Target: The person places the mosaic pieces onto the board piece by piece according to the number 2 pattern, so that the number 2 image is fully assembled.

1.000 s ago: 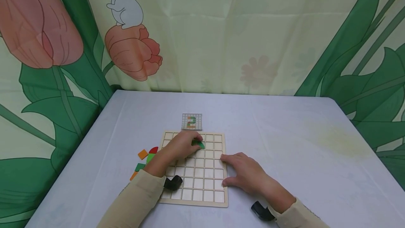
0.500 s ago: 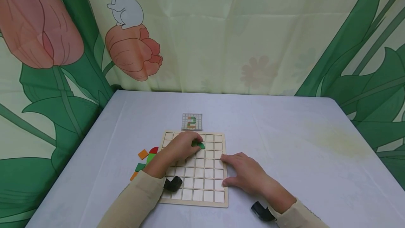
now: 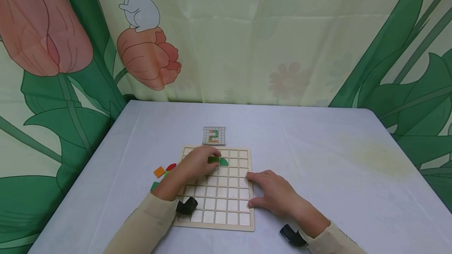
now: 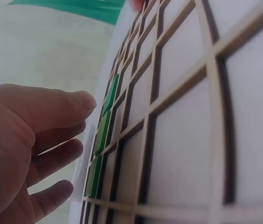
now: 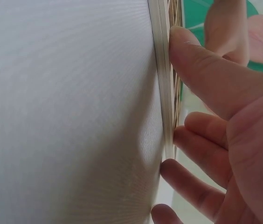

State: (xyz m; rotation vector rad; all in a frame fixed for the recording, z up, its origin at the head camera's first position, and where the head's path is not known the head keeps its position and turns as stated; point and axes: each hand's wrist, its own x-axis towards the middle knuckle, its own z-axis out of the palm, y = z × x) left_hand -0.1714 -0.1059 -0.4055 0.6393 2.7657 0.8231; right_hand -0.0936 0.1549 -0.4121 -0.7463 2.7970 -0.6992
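Note:
A wooden grid board point(image 3: 233, 227) lies on the white table. Three green pieces sit in a row of its far cells in the left wrist view: a darker end piece point(image 4: 110, 95), a middle piece point(image 4: 102, 134) and a near piece point(image 4: 93, 177). From the head, the end one is a green quarter-circle point(image 3: 224, 162), beside a green piece point(image 3: 213, 160) partly behind fingers. My left hand point(image 3: 195, 164) hovers at this row, thumb and fingers apart, holding nothing. My right hand point(image 3: 277, 193) rests against the board's right edge, its thumb point(image 5: 183, 44) touching the rim.
Beyond the board lies a small pattern card point(image 3: 214, 135) with a coloured figure on a grid. Left of the board are an orange square point(image 3: 159, 172), a red rounded piece point(image 3: 171, 166) and a dark green piece point(image 3: 154, 185), partly behind the left forearm.
My left hand has let go of the green quarter-circle and shifted slightly left, showing more of the green row. The right hand and the board have stayed put.

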